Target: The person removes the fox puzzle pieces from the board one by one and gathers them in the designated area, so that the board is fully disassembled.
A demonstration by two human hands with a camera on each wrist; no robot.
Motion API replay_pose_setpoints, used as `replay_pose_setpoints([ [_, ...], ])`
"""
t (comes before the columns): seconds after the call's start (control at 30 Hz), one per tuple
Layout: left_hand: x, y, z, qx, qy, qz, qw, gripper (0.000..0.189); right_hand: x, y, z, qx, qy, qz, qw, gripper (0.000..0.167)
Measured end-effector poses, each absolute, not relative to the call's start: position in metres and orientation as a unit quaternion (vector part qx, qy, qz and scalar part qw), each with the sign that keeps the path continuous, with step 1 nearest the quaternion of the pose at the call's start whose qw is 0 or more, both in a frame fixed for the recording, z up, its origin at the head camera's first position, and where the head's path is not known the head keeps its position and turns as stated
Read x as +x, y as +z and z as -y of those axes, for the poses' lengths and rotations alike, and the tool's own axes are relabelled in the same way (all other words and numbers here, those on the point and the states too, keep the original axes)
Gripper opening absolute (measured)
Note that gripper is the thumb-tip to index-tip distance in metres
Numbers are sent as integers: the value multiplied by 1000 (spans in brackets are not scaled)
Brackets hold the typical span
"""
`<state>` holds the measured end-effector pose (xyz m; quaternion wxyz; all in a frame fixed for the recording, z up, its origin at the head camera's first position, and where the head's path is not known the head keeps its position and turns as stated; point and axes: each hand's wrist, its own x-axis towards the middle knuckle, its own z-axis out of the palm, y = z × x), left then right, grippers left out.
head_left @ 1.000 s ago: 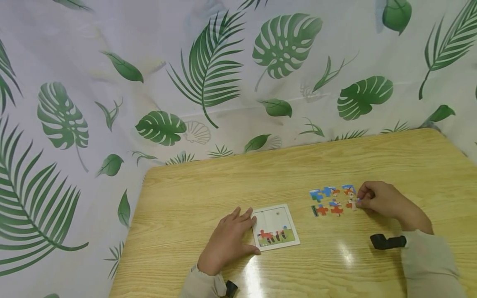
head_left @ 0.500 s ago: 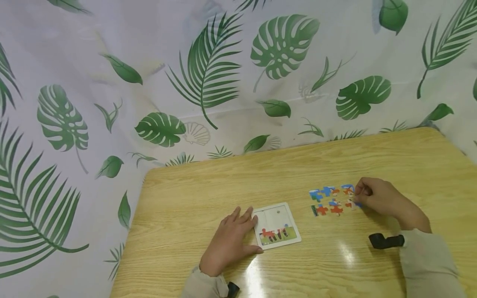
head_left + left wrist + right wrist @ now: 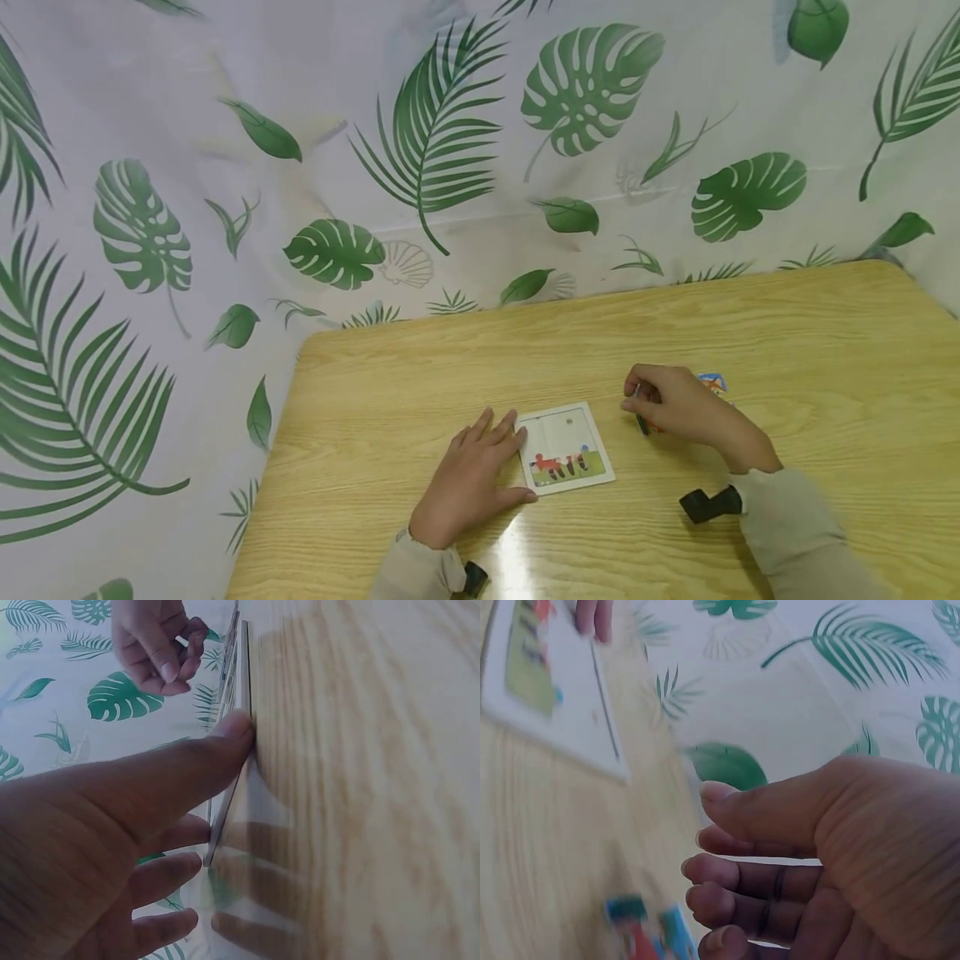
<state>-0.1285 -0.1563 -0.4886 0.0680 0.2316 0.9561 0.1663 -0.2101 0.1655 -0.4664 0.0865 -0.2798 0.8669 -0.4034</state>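
My left hand (image 3: 468, 483) lies at the left side of a white-framed jigsaw board (image 3: 551, 432), fingers straight along its left edge and thumb at the near corner. Fitted pieces along the board's lower part show green grass and red shapes; its upper part is bare white. My right hand (image 3: 678, 404) hovers over loose jigsaw pieces (image 3: 712, 382) to the right of the board, hiding most of them. In the right wrist view its fingers are loosely bent with nothing between them and the thumb, and blurred pieces (image 3: 639, 937) lie below the fingertips.
The wooden table (image 3: 420, 375) carries the board and pieces. Behind it hangs a white cloth (image 3: 480, 275) printed with green leaves. A black wrist strap mount (image 3: 708, 504) sticks out from the right sleeve.
My right hand has moved left, from the right end of the loose pieces to above their left end. The left hand stays at the board. The head view has shifted slightly.
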Motion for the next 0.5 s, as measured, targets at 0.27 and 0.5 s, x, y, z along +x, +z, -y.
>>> replay_pose_setpoints([
  [0.27, -131, -489, 154, 230, 150, -960, 55, 80, -211, -464, -122, -299, -402, -859, 106, 5],
  [0.5, -132, -492, 154, 227, 140, -963, 42, 80, -198, -472, -76, -353, -364, -854, 118, 5],
])
